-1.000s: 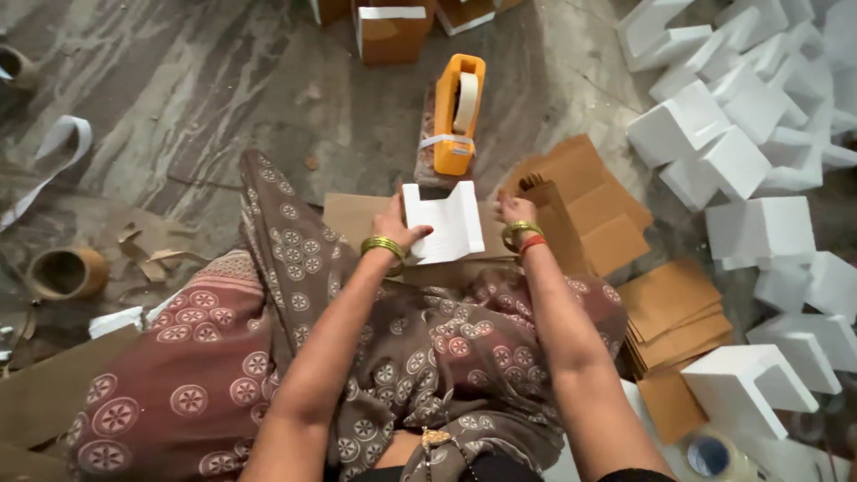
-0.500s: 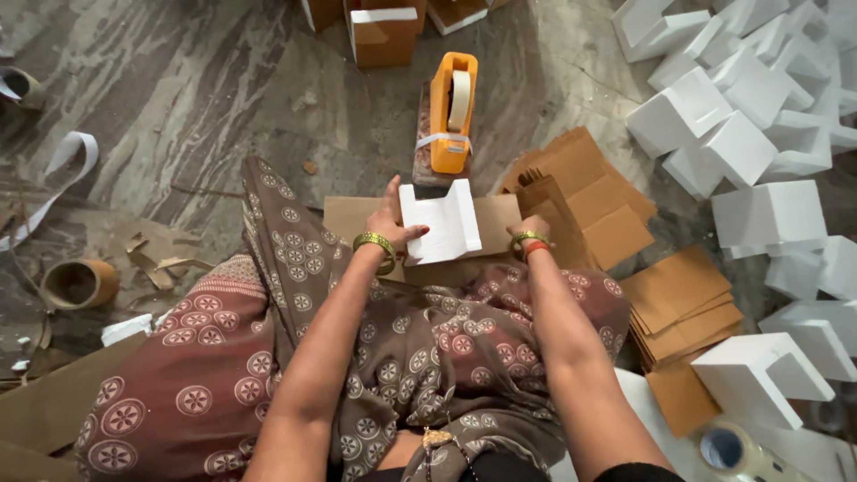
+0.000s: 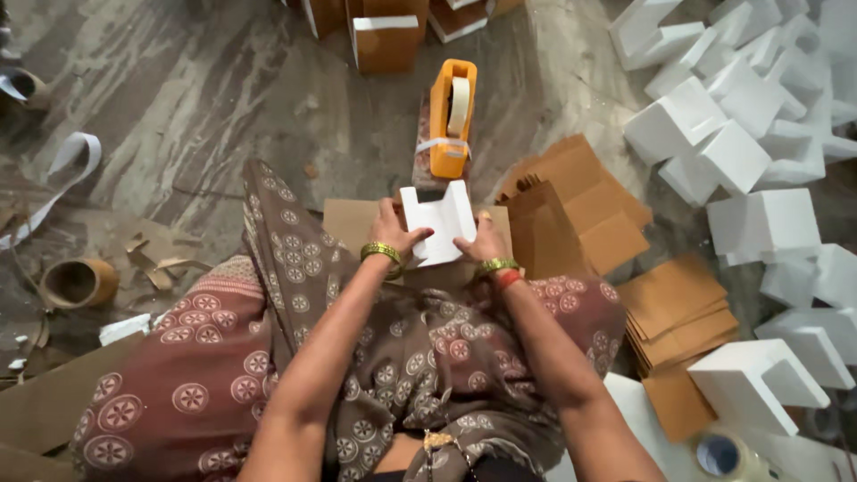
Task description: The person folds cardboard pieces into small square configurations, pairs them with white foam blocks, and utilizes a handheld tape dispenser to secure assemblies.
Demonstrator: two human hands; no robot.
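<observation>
**Midway: foam insert in hand, carton not yet made up**

Here the work looks caught in its middle. Both hands grip one white foam insert (image 3: 437,221), held just on the near side of the orange tape dispenser (image 3: 451,116). The left hand (image 3: 393,236) curls around the insert's left edge, fingers closed over its face; the right hand (image 3: 483,241) clamps its right edge the same way. Beneath the insert, still nearer than the dispenser, a flat brown carton blank (image 3: 353,223) rests on the person's lap, seemingly unfolded.

To the right of the dispenser lie stacks of flat brown carton blanks (image 3: 589,201), and further right a heap of white foam blocks (image 3: 741,152), so much appears left to pack. Beyond the dispenser stand made-up brown boxes (image 3: 386,40), which suggests some units are finished. Left of the dispenser, a spent tape core (image 3: 79,282) and paper strips (image 3: 62,170) litter the floor.
</observation>
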